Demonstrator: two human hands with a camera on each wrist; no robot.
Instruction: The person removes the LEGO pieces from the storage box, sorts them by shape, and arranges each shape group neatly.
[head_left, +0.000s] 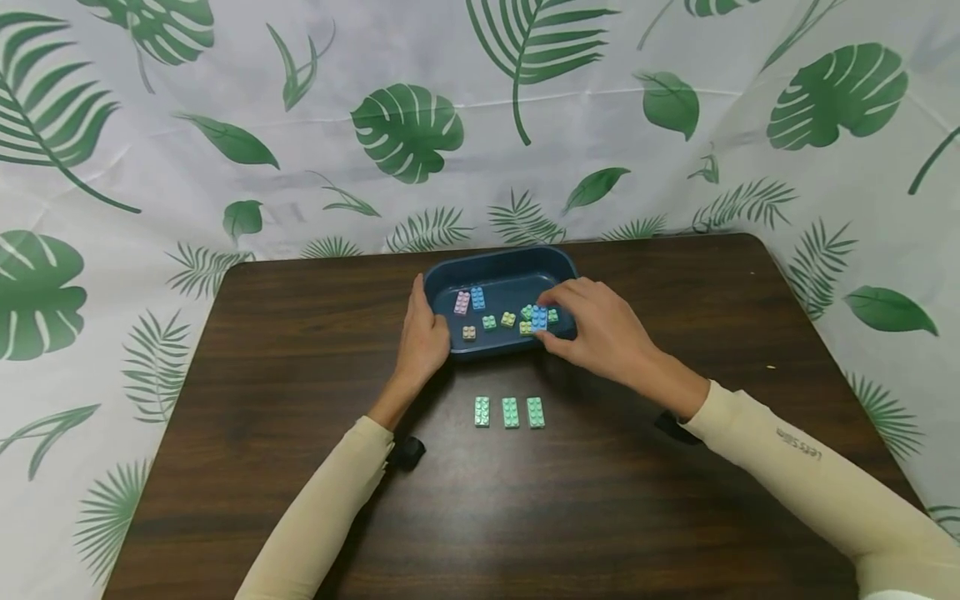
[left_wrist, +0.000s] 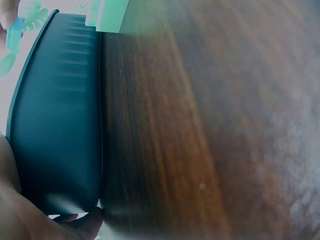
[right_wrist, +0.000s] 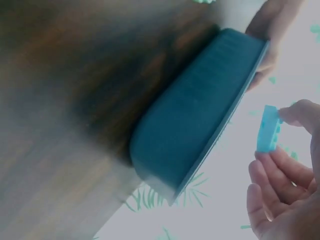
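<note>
A dark blue tray (head_left: 501,350) stands toward the far side of the table. My left hand (head_left: 423,337) grips its left end; in the left wrist view that hand (left_wrist: 45,215) has fingertips at the tray's lower edge. Over the right part of the tray, my right hand (head_left: 600,329) pinches a blue toy brick (head_left: 539,317) between thumb and fingers. The right wrist view shows this brick (right_wrist: 268,129) held above the rim. Inside the tray lie a pink brick (head_left: 462,302), another blue brick (head_left: 477,297) and several small green, yellow and tan bricks.
Three light green bricks (head_left: 510,412) lie in a row on the dark wooden table (head_left: 300,350), just in front of the tray. Behind the table hangs a leaf-patterned cloth (head_left: 315,167). Dark bands sit at both wrists.
</note>
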